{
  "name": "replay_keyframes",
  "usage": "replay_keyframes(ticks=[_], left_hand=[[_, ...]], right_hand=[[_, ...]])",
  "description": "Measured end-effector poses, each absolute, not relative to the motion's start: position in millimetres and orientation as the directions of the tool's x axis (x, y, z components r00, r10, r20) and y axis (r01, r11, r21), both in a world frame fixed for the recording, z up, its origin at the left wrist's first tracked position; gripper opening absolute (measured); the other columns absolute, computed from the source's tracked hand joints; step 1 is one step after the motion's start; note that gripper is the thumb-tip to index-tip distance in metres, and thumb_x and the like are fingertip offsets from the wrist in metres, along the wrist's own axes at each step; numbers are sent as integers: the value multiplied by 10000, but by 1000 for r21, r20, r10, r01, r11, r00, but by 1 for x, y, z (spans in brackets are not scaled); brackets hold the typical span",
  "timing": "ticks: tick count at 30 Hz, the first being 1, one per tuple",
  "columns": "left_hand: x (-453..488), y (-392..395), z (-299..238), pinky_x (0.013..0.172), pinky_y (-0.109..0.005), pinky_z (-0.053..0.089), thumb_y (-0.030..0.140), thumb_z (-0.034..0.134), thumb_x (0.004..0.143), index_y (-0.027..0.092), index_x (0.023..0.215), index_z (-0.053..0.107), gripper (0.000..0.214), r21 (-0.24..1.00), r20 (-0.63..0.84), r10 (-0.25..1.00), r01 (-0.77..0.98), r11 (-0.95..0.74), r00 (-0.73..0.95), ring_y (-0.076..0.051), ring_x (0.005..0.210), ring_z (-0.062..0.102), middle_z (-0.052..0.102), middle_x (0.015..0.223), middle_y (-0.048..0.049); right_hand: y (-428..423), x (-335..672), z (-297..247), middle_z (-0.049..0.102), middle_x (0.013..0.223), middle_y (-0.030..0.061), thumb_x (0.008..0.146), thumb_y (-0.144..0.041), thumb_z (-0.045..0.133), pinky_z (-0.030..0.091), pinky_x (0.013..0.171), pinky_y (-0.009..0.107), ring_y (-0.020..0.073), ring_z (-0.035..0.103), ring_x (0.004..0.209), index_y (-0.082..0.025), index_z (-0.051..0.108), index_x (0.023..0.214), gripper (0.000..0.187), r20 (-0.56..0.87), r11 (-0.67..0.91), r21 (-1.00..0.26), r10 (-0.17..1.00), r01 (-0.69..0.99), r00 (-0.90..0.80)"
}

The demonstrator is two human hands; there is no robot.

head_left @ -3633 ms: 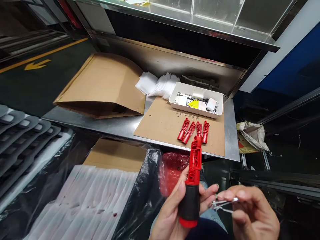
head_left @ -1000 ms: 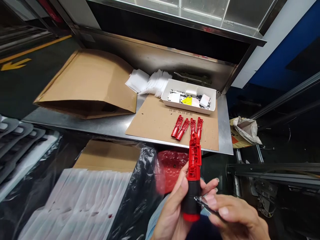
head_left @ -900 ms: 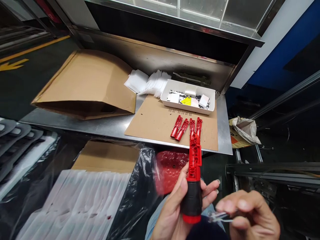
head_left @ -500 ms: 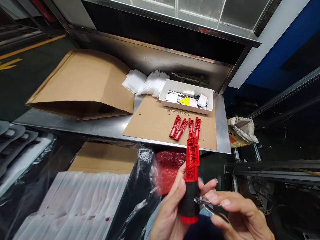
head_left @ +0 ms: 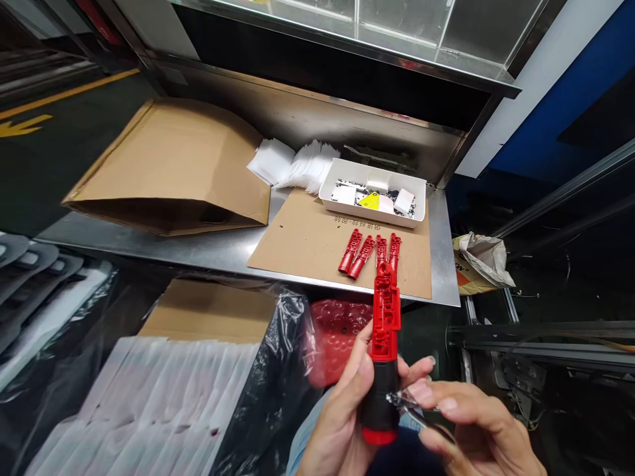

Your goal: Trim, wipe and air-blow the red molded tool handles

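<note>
red tool [head_left: 383, 350] upright in left hand [head_left: 342, 423], long axis vertical, black grip down.

I saw bright overhead light, glare on the steel counter [head_left: 208, 248], dark surroundings, blurred plastic bags [head_left: 163, 390], and bent wide-angle edges.

The left hand [head_left: 342, 423] and right hand [head_left: 471, 430] are cut off by the bottom edge. The black grip of the red tool [head_left: 384, 344] is partly hidden by the left fingers. The metal clip [head_left: 404, 402] is mostly covered by the right fingers; its shape cannot be told. The tray [head_left: 372, 215] contents are too small to be made out. The white stack [head_left: 149, 396] is blurred.
</note>
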State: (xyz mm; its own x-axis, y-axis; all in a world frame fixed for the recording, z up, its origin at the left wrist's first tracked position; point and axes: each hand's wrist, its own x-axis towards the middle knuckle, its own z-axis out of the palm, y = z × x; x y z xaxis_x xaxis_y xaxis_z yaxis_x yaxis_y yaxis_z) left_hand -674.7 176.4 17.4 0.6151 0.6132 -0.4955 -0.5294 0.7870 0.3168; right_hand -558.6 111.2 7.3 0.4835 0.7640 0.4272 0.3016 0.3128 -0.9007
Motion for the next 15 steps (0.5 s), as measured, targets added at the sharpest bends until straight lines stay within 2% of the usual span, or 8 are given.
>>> replay_keyframes(ticks=[4,10,12,15], left_hand=[[-673,177,17,1057,-439,393,409,542,926,259,1461,254,627,320,-478,618,-531,785,625,-285,1139,632,722,1020,-79],[-668,177,16,1051,-443,401,376,563,920,255,1456,266,625,321,-457,639,-555,768,619,-290,1128,634,699,872,-35],[-666,178,16,1049,-447,406,369,537,935,248,1466,240,620,316,-460,634,-553,771,621,-292,1130,634,702,879,-40],[-665,179,16,1047,-476,419,350,480,960,195,1483,182,621,259,-463,611,-560,787,642,-322,1133,630,706,888,-61]], right_hand=[[111,-555,8,769,816,11,869,-275,701,628,756,262,167,742,770,-240,642,952,108,459,332,-883,762,333,456],[114,-543,8,769,815,35,836,-88,696,637,734,258,196,751,769,-185,634,987,190,596,429,-751,768,502,236],[117,-540,8,762,805,31,866,-125,675,643,695,264,188,747,738,-193,641,986,143,579,451,-802,748,392,324],[121,-529,14,738,749,-5,870,-278,698,635,623,226,144,724,666,-225,653,939,97,369,424,-905,767,17,525]])
